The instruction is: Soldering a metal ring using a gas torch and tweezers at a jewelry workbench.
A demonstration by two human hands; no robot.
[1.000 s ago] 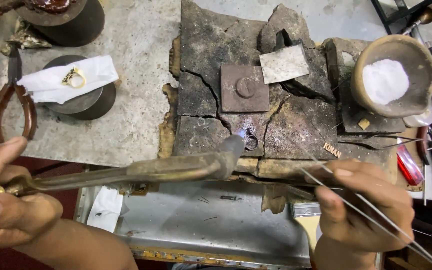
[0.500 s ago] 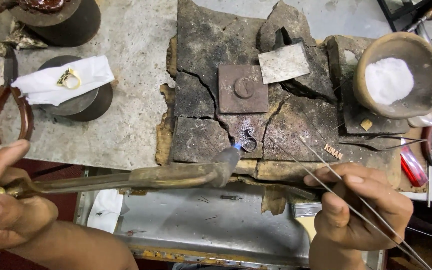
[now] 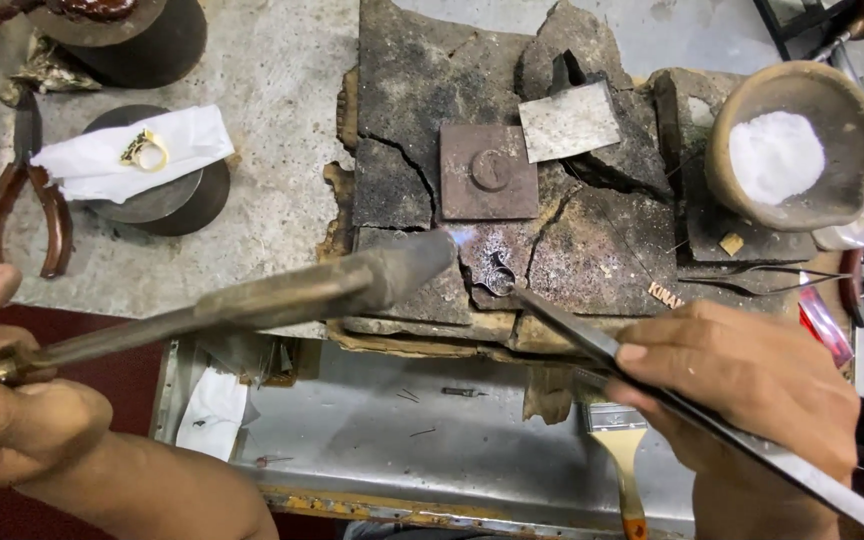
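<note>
My left hand (image 3: 12, 400) grips the handle of a long metal torch (image 3: 332, 285) whose nozzle points right, with a small blue flame at its tip over the cracked charred soldering block (image 3: 602, 240). My right hand (image 3: 752, 390) holds long steel tweezers (image 3: 572, 325) whose tips touch a small curled silver piece (image 3: 497, 275) lying on the block just beside the flame. A square metal plate with a round boss (image 3: 489, 172) and a shiny square sheet (image 3: 569, 122) rest further back on the block.
A clay bowl of white powder (image 3: 787, 150) stands at the right. A gold ring (image 3: 145, 152) lies on white paper atop a dark round block; brown-handled pliers (image 3: 12, 205) lie at left. A metal tray (image 3: 432, 440) with a small brush (image 3: 624, 450) sits below the bench edge.
The torch tip and flame have moved up and closer to the silver piece. My right hand has brought the tweezers' tips onto the piece.
</note>
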